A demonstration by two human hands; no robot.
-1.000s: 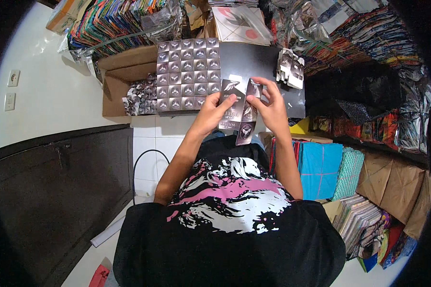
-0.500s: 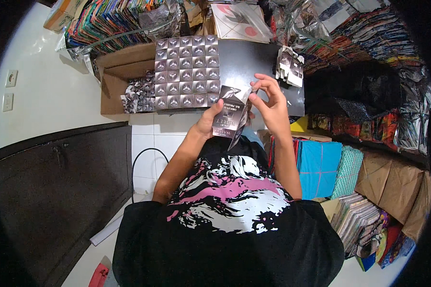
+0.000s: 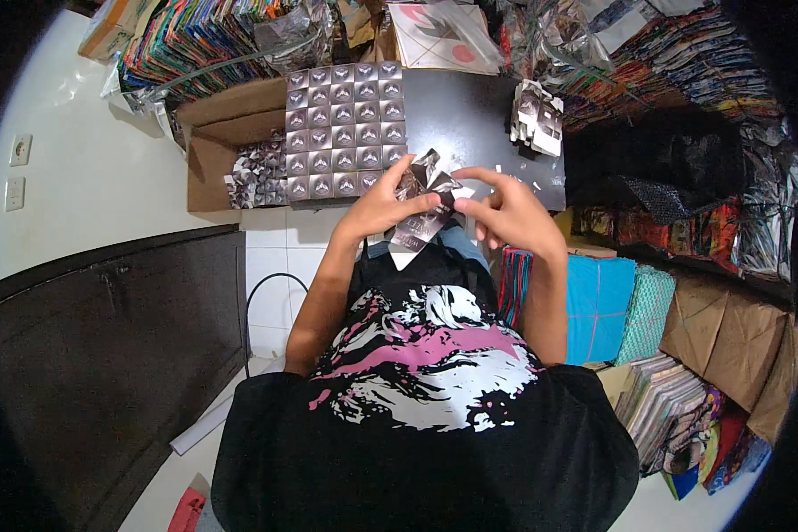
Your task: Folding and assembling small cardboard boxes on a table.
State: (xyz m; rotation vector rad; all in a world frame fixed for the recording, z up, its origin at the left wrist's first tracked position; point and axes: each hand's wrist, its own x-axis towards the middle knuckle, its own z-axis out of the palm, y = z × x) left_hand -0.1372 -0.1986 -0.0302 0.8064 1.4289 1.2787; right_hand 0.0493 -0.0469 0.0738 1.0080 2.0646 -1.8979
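Observation:
In front of my chest I hold a small printed cardboard box [image 3: 411,232], dark grey with silver, with its flaps partly folded at the top. My left hand [image 3: 383,206] grips it from the left, thumb across the front face. At the box's right edge, my right hand [image 3: 519,215] has thumb and forefinger on a flap, the other fingers curled behind. A block of finished-looking boxes [image 3: 344,133] stands in rows at the left of the dark table, ends up. To the right lies a pile of flat, unfolded boxes [image 3: 537,120].
The dark tabletop [image 3: 457,111] carries small white paper scraps. Left of the rows is an open brown carton [image 3: 206,177] with more small boxes inside. Stacks of packaged fabric [image 3: 204,49] line the back. At my right stand blue wrapped bundles [image 3: 599,306] and brown paper packages [image 3: 714,341].
The box has tilted and its top flaps have bent inward. My left thumb has shifted across its front. My right hand has turned and come lower, beside the flap.

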